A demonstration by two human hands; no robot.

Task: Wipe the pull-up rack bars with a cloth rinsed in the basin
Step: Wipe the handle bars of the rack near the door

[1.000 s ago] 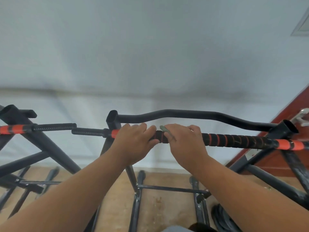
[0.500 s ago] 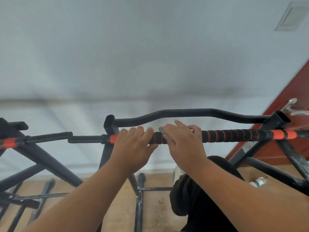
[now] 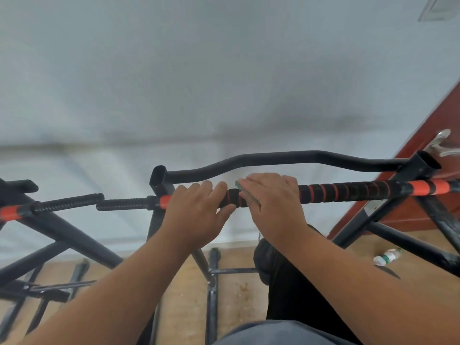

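**Both hands on the striped grip bar, cloth under the right**

Left hand (image 3: 196, 210) grips the grip bar (image 3: 348, 191), fingers curled over the top, thumb under it, just right of the orange band at the bar's left end. Right hand (image 3: 271, 205) sits beside it, nearly touching, fingers laid over the same bar and pressing a greenish cloth (image 3: 245, 191) onto it. Only a thin edge of the cloth shows at the index-finger side and below the thumb; the rest is hidden under the palm. Cannot tell whether the right fingers wrap fully round the bar.

The bar runs roughly level, black foam with orange rings, ending in a solid orange band near the right upright (image 3: 423, 165). Behind and above it, a bare black curved bar (image 3: 286, 156) spans between the left upright (image 3: 159, 180) and the right one. To the left, two black ribbed handles (image 3: 119, 204) stick out, one from this rack and one from a second rack (image 3: 49, 225) with its own orange band.

Below: wooden floor (image 3: 184, 290), black base tubes, a plastic bottle (image 3: 387, 256) lying on its side at right. A reddish door (image 3: 433, 125) with a metal handle at far right, white wall (image 3: 199, 83) behind. A dark-clothed knee shows under the right forearm.
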